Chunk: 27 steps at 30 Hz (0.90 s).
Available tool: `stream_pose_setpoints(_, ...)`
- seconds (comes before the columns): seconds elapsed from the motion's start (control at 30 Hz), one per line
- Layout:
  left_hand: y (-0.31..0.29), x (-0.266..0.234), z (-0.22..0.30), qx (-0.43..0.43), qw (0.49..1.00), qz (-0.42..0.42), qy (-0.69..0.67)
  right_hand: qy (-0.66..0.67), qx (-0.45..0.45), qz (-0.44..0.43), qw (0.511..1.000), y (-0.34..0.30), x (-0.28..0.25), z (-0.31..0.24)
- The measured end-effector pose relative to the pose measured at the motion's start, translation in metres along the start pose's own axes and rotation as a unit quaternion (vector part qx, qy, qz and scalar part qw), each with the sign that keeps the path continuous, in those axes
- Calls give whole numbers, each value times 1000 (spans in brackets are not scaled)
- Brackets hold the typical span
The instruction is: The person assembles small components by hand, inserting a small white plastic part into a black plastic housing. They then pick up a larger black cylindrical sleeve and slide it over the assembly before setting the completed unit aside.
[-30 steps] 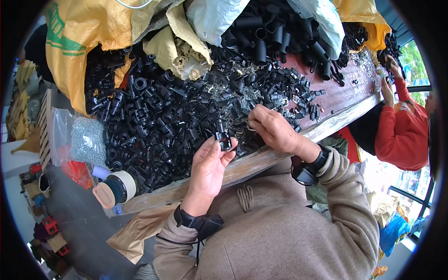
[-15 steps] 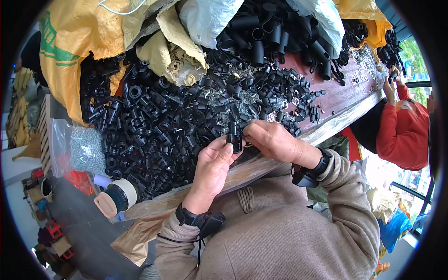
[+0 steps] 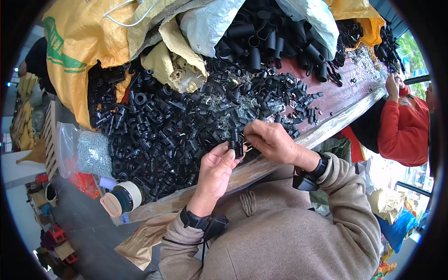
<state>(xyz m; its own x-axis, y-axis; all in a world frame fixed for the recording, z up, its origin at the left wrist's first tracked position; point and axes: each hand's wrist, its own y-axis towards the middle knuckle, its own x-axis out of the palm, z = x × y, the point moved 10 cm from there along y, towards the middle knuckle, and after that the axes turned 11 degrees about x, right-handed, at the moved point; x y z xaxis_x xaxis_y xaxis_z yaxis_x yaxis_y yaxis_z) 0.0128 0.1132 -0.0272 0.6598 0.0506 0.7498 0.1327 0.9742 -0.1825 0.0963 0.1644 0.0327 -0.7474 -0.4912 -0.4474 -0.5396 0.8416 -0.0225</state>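
Observation:
My left hand is closed round a small black plastic fitting, held upright between thumb and fingers over the table's near edge. Against the fitting's right side, my right hand pinches with its fingertips; a thin pale piece shows just below them, too small to name. Beyond both hands lie heaped short black caps mixed with small metal springs or clips. On the left spreads a large pile of black plastic fittings, some with round collars.
Yellow woven sacks stand at the back left, and black tubes spill from a pale bag. A bag of small metal parts and a jar sit at the left edge. A person in red works at the right.
My hands stay together at the fitting with almost the same grip. The whole view has shifted slightly, with the table's left side moving a little right and down.

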Motion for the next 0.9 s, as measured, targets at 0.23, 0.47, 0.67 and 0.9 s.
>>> stream_pose_setpoints(0.23,5,-7,12,46,998,35,-17,60,127,-53,989,2,0,21)
stream_pose_setpoints(0.47,4,-3,9,68,997,32,-29,125,89,-46,987,-4,12,24)
stream_pose_setpoints(0.67,-5,2,5,60,998,20,15,248,170,-72,951,-9,15,31)
stream_pose_setpoints(0.9,-3,6,8,79,991,-9,106,270,163,-97,944,-8,17,36)
